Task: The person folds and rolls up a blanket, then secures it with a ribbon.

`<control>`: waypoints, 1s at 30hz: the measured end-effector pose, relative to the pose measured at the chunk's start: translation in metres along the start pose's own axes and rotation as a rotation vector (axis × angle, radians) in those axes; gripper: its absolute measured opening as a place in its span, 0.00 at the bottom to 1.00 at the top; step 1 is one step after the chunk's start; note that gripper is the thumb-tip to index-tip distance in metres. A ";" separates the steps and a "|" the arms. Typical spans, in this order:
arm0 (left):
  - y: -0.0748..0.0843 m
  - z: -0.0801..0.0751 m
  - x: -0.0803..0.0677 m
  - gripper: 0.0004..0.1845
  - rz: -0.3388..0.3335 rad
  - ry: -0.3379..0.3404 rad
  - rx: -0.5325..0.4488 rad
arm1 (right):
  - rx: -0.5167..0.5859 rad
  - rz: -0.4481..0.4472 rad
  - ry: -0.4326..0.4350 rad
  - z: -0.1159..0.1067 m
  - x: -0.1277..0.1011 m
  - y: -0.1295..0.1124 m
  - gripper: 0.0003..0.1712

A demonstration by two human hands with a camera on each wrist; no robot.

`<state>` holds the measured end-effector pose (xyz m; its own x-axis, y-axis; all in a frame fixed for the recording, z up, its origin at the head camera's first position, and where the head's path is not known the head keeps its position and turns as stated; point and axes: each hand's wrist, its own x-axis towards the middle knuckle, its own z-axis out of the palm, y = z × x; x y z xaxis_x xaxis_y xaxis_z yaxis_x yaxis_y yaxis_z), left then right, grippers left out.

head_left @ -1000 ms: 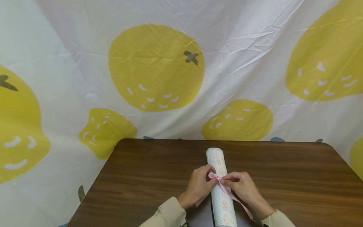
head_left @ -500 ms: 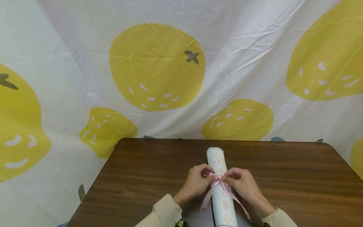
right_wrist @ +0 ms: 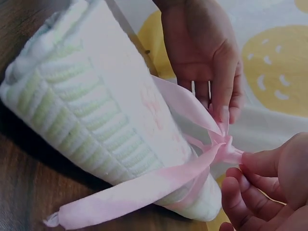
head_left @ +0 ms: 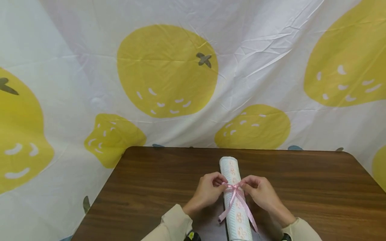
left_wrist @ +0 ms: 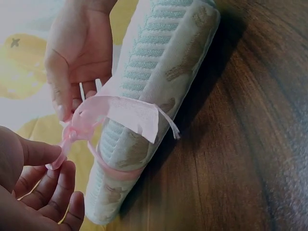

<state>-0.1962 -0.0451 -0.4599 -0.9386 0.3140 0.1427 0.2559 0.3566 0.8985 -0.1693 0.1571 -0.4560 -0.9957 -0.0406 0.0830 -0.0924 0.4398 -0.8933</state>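
A rolled cloth (head_left: 238, 214), white with pale green stripes and a floral band, lies lengthwise on the table. Round its middle runs a pink ribbon (head_left: 234, 189), knotted on top into a bow with two tails hanging toward the near end. The left hand (head_left: 209, 190) pinches the bow's left loop between thumb and fingertips. On the other side the right hand (head_left: 259, 192) pinches the right loop. Up close in the left wrist view, the ribbon's knot (left_wrist: 77, 132) stands between both hands' fingertips. A frayed ribbon tail (right_wrist: 110, 202) reaches across the cloth in the right wrist view.
The dark wooden table (head_left: 156, 174) has rounded far corners. Behind it hangs a white curtain (head_left: 256, 50) printed with yellow lemons, close to the table's far edge.
Both hands have drawn slightly apart, pulling the loops outward. The bow looks tighter, and both tails now hang down along the roll, the right one closer to it. The roll has stayed in place.
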 end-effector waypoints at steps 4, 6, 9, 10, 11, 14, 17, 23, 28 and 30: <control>-0.001 -0.002 0.002 0.02 0.022 -0.001 0.005 | -0.041 0.000 -0.010 -0.002 0.001 -0.001 0.05; -0.002 -0.003 0.002 0.02 0.019 -0.004 0.010 | -0.060 -0.010 -0.011 -0.003 0.002 -0.001 0.05; -0.002 -0.004 0.003 0.02 0.009 -0.009 0.016 | -0.069 -0.015 -0.015 -0.004 0.003 -0.001 0.05; -0.002 -0.004 0.003 0.02 0.005 -0.010 0.018 | -0.066 -0.017 -0.017 -0.004 0.003 0.000 0.05; -0.002 -0.004 0.003 0.02 0.002 -0.011 0.020 | -0.062 -0.018 -0.020 -0.004 0.003 0.000 0.05; -0.002 -0.005 0.004 0.02 -0.002 -0.011 0.016 | -0.054 -0.015 -0.025 -0.006 0.004 0.002 0.05; -0.003 -0.006 0.005 0.02 -0.012 -0.011 0.010 | -0.059 -0.019 -0.025 -0.007 0.005 0.004 0.05; -0.006 -0.008 0.006 0.02 -0.033 -0.008 0.006 | -0.071 -0.008 -0.020 -0.008 0.008 0.008 0.05; -0.010 -0.009 0.009 0.02 -0.056 0.007 -0.006 | -0.064 0.020 -0.026 -0.009 0.009 0.010 0.05; -0.012 -0.010 0.010 0.03 -0.068 0.013 -0.014 | -0.053 0.043 -0.035 -0.009 0.010 0.012 0.06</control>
<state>-0.2113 -0.0547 -0.4653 -0.9567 0.2780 0.0863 0.1880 0.3640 0.9122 -0.1803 0.1705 -0.4617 -0.9982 -0.0517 0.0290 -0.0506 0.4889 -0.8709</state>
